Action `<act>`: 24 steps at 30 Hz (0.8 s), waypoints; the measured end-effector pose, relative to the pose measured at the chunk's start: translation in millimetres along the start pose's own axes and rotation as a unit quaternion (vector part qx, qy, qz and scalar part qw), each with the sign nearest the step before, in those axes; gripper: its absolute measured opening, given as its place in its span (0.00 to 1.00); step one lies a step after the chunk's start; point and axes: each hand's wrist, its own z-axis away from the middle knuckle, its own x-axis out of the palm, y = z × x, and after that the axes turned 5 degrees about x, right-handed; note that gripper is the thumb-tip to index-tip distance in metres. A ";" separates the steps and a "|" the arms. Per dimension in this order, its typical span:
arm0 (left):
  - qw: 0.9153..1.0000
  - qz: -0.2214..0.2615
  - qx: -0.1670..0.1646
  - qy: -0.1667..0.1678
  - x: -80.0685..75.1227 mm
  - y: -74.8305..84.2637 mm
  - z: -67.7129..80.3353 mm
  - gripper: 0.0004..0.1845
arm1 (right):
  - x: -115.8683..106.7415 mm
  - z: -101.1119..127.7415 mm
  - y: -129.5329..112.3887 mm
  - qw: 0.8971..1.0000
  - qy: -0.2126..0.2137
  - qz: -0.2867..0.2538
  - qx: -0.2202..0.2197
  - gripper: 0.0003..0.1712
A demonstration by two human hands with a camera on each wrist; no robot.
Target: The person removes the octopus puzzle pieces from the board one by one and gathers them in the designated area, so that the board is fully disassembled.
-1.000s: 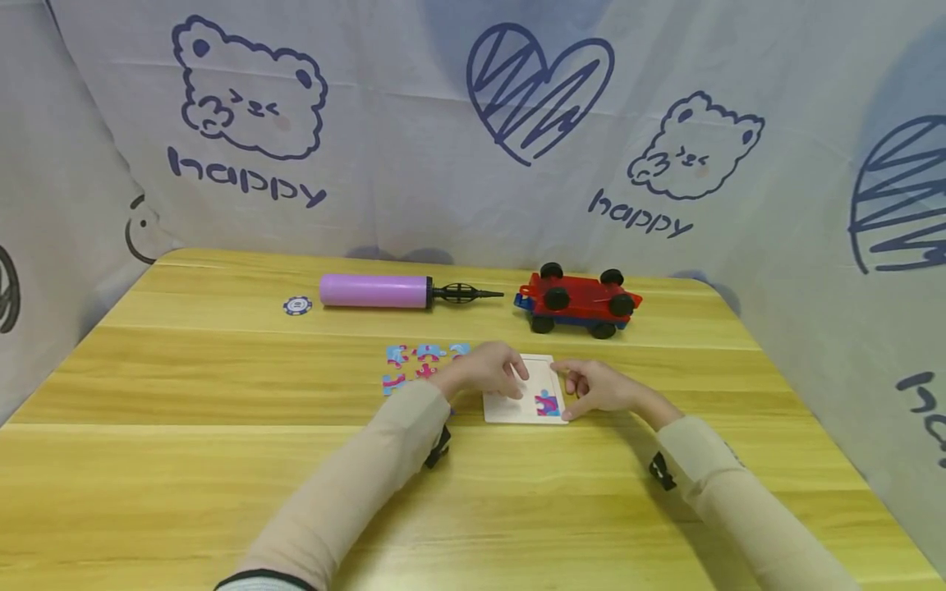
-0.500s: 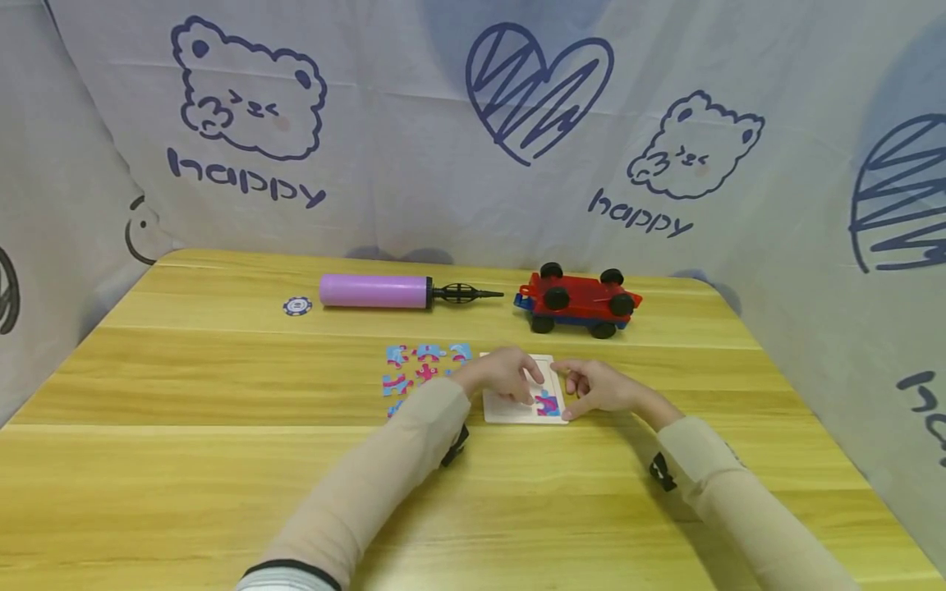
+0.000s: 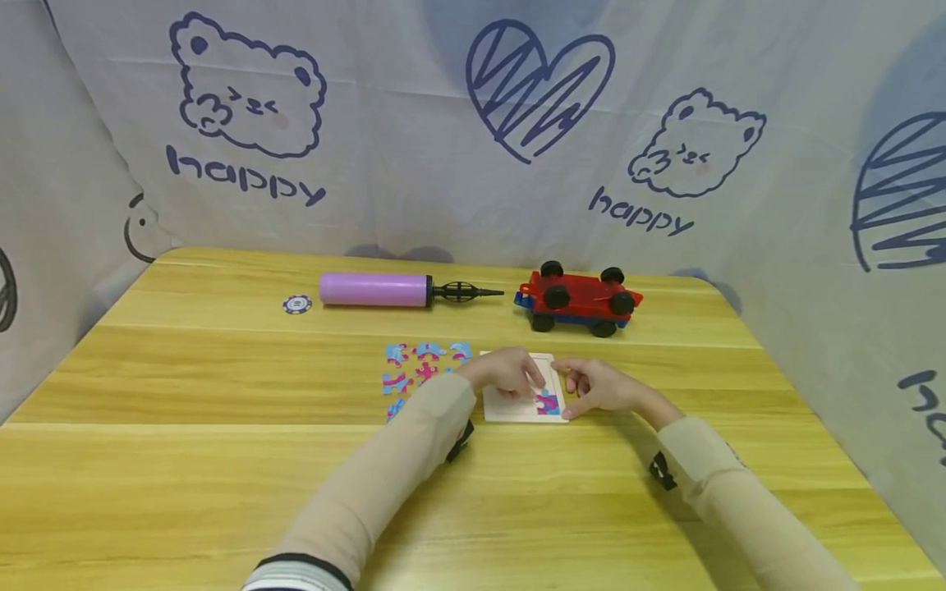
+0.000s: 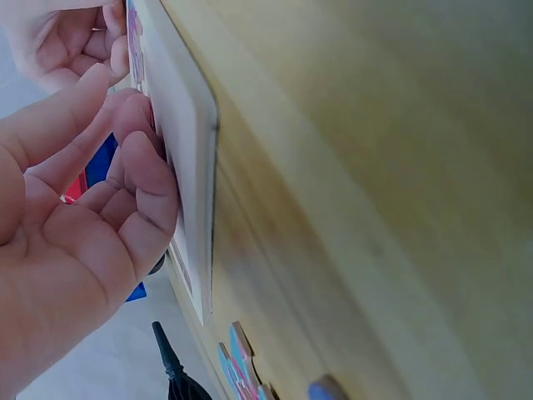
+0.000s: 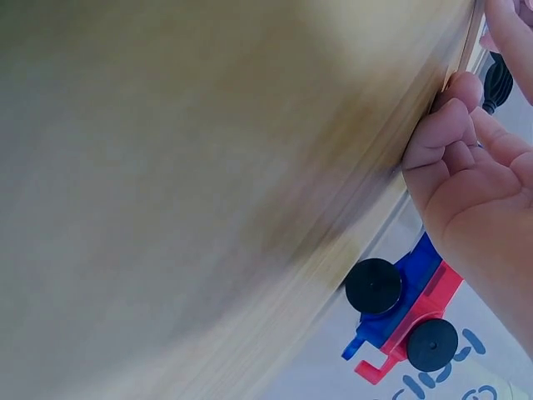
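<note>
**A:** Head camera: both hands meet over a thin white rectangular puzzle tray lying flat near the middle of a pale wooden table. The left hand bends its fingers down onto the tray, beside the pink-and-blue jigsaw piece seated in the near right corner.

**B:** And the right hand?

**A:** At the tray's right edge, fingers loosely curled. Whether it holds a piece, I cannot tell. More loose pink-and-blue jigsaw pieces lie just left of the tray; a lilac hand pump, a small blue-and-white chip and a red-and-blue toy car sit along the far side.

**B:** Left wrist view?

**A:** The left hand's fingertips press on the tray's face. Nothing visibly pinched.

**B:** Right wrist view?

**A:** The right hand rests curled knuckles against the tray's thin edge; the toy car shows beyond.

**B:** How would the pieces handle?

**A:** Likely light, flat and stiff, apt to slide on the smooth wood. Pinch one at opposite edges; steady the tray by its rim.
</note>
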 end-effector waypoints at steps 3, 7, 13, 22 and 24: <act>1.000 0.007 -0.003 -0.005 0.0 0.9 0.1 0.15 | 0.1 -0.1 0.4 1.000 0.001 -0.002 0.001 0.42; 1.000 0.016 -0.004 -0.007 0.1 1.9 0.3 0.15 | 0.1 -0.5 1.0 1.000 0.005 -0.004 0.006 0.42; 0.999 0.031 -0.009 0.003 0.0 1.4 -0.4 0.15 | 0.2 -0.9 1.1 1.000 0.006 -0.003 0.010 0.43; 0.994 0.105 -0.014 0.025 1.3 -3.5 -3.8 0.08 | 0.1 -1.0 0.1 1.000 0.007 0.000 0.018 0.43; 0.992 0.121 -0.012 0.028 1.7 -3.8 -4.4 0.07 | 0.0 -0.5 -0.5 1.000 0.007 0.000 0.018 0.42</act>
